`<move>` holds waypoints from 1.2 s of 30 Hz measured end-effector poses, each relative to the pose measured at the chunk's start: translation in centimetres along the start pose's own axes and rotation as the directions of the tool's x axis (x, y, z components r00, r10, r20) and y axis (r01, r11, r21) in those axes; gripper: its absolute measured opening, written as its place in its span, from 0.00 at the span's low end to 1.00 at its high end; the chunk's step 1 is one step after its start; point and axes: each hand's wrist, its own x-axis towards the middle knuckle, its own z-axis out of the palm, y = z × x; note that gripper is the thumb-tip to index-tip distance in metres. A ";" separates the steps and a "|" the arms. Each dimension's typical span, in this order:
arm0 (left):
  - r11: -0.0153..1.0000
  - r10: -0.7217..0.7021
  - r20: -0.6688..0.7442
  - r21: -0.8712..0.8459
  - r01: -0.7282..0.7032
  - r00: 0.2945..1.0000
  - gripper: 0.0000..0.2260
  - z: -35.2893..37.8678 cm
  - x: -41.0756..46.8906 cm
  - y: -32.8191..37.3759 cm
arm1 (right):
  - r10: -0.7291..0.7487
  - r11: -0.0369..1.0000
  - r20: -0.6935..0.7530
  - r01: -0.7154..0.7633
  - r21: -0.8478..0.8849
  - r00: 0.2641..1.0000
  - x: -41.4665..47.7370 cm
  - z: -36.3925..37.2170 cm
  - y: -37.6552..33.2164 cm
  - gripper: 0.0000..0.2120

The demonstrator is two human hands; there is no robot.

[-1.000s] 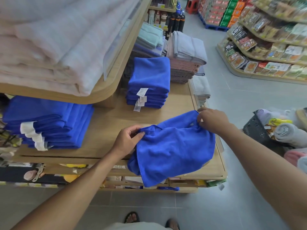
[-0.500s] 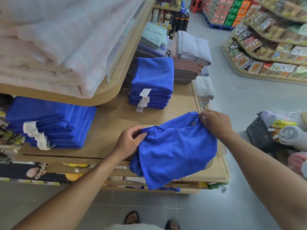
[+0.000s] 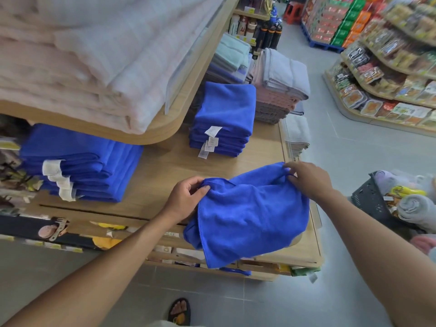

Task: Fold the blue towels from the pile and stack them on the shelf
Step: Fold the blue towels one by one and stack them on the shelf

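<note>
A loose blue towel (image 3: 252, 215) lies rumpled at the front right of the wooden shelf (image 3: 165, 180), its lower part hanging over the front edge. My left hand (image 3: 186, 199) pinches the towel's left top corner. My right hand (image 3: 306, 179) pinches its right top corner. A neat stack of folded blue towels (image 3: 226, 114) with white labels stands farther back on the shelf. A second, wider stack of folded blue towels (image 3: 82, 164) sits at the left under the upper shelf.
An upper shelf (image 3: 179, 109) with pale folded blankets overhangs the left. Grey and pink towel stacks (image 3: 280, 90) stand behind the blue stack. A dark basket (image 3: 370, 199) with rolled towels sits on the floor at the right. Snack shelves line the far right.
Both hands keep their pinch on the towel's top corners. The towel's top edge has spread slightly wider and the right hand has shifted a little right.
</note>
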 end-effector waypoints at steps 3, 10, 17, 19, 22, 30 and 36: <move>1.000 -0.017 -0.025 0.003 0.017 1.000 0.06 0.3 -0.2 0.2 | 0.037 0.999 -0.042 -0.037 -0.013 0.998 0.5 0.2 0.2 0.14; 0.998 -0.061 -0.123 0.011 0.063 0.991 0.05 0.9 -0.9 0.9 | -0.052 0.999 -0.035 0.052 -0.009 0.998 0.3 -0.3 1.7 0.08; 0.984 -0.113 -0.204 0.113 0.138 0.972 0.05 2.0 -1.8 1.2 | -0.127 0.965 0.085 0.143 -0.222 0.988 0.7 -0.7 0.4 0.12; 0.981 -0.106 -0.216 0.137 0.138 0.971 0.04 2.1 -1.8 1.1 | -0.130 0.963 0.082 0.146 -0.226 0.988 0.9 -0.6 0.3 0.13; 0.975 -0.079 -0.226 0.184 0.122 0.971 0.04 2.1 -1.8 1.0 | -0.117 0.980 0.100 0.131 -0.148 0.988 1.4 -0.4 0.4 0.12; 0.963 -0.035 -0.224 0.253 0.093 0.974 0.05 1.7 -1.7 0.5 | -0.126 0.908 0.072 0.085 0.410 0.989 2.6 -0.7 0.8 0.11; 0.962 -0.021 -0.216 0.261 0.079 0.976 0.05 1.7 -1.7 0.5 | -0.143 0.923 0.003 0.132 0.362 0.990 3.7 -0.5 0.5 0.22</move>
